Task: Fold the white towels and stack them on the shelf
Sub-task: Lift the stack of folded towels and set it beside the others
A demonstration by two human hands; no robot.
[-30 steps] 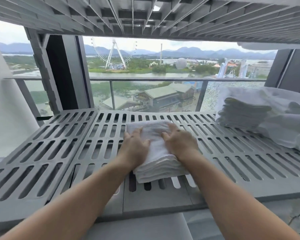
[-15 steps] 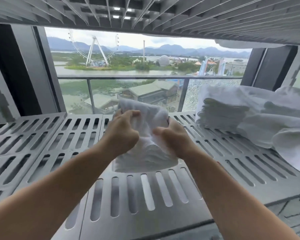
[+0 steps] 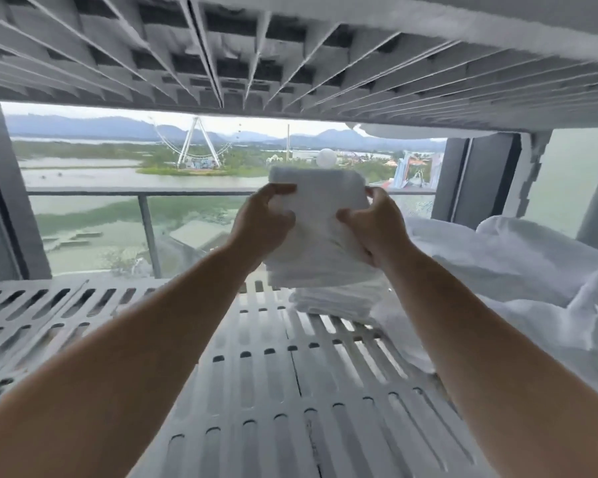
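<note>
Both left hand [image 3: 261, 229] and right hand [image 3: 377, 229] clasp folded towel [image 3: 320, 243] by sides over stack [image 3: 335, 300], shelf [image 3: 256, 391] right half; upper shelf [image 3: 290, 56] near overhead.

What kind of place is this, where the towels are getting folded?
Probably a high-rise hotel or apartment balcony: a slatted shelf carries a stack of white towels, a glass railing runs behind it, and a Ferris wheel stands far below.

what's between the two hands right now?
In the head view, a folded white cloth towel spans the gap; the left hand and right hand grip its side edges.
</note>
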